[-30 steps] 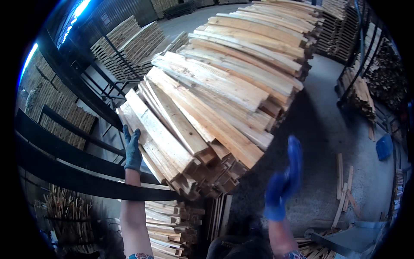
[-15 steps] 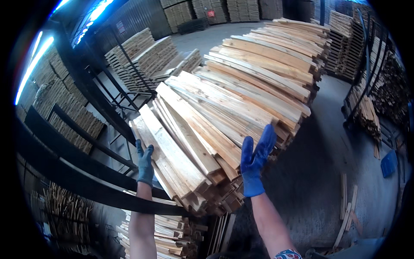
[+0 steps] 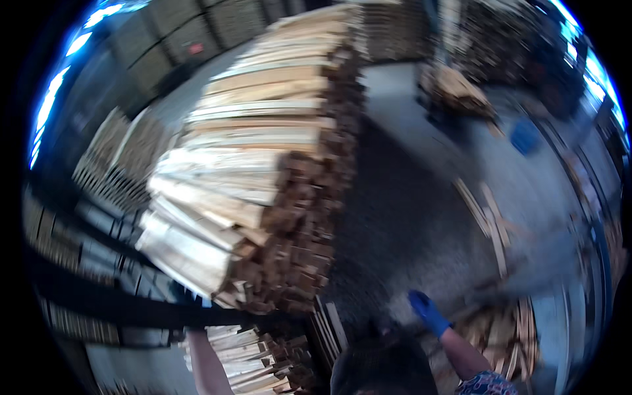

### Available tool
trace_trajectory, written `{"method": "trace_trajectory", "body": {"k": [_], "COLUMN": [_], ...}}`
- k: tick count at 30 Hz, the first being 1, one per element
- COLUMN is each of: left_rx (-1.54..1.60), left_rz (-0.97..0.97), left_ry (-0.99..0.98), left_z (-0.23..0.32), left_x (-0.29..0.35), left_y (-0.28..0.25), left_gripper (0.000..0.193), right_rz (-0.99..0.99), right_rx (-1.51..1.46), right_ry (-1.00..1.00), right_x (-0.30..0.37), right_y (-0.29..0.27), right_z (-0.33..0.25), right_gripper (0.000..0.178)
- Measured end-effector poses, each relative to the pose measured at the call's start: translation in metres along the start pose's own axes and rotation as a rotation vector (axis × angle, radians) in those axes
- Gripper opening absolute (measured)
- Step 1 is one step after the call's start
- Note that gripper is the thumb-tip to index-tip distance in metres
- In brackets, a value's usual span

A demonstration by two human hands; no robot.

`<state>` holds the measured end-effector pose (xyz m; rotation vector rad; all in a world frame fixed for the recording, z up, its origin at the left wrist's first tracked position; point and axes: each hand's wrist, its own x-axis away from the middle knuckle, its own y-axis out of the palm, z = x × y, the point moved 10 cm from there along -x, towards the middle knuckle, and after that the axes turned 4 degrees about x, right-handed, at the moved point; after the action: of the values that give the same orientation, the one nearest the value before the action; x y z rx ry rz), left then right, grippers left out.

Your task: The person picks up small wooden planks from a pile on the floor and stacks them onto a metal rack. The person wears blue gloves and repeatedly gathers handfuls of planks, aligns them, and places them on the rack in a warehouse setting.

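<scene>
A long stack of rough-sawn wooden boards [image 3: 260,141] runs from near left to the far side, its brown board ends facing right. My left hand [image 3: 186,294], gloved, is at the near left end of this stack. A black metal bar [image 3: 125,304] hides most of it, so its fingers do not show. Away from the stack, my right hand [image 3: 429,313] in a blue glove hangs over the floor at the lower right. Its fingers look stretched out, somewhat blurred, with nothing in them.
More boards [image 3: 247,359] lie below the bar. Loose wooden strips [image 3: 490,224] are on the floor at right, near a blue, flat-looking object [image 3: 525,137]. Wood pieces [image 3: 494,339] lie in a heap at lower right. Stacked lumber [image 3: 122,158] stands at left.
The view has swung to the right. My right hand has left the board ends and moved out to the right; my left hand has slipped mostly behind the bar.
</scene>
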<state>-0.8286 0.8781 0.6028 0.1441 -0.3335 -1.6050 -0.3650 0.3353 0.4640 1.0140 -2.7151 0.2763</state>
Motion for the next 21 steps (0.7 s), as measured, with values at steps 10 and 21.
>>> {"method": "trace_trajectory", "body": {"k": [10, 21], "left_rx": [-0.626, -0.598], "left_rz": [-0.213, -0.330], "left_ry": [0.094, -0.145], "left_z": [-0.093, -0.145], "left_x": [0.057, 0.217], "left_y": [0.085, 0.050], "left_gripper": [0.057, 0.064], "right_rz": [1.015, 0.686], "right_rx": [-0.154, -0.234], "right_ry": [1.071, 0.802], "right_x": [0.670, 0.579], "right_y": [-0.167, -0.165], "right_z": [0.294, 0.256], "right_gripper": [0.025, 0.037]}}
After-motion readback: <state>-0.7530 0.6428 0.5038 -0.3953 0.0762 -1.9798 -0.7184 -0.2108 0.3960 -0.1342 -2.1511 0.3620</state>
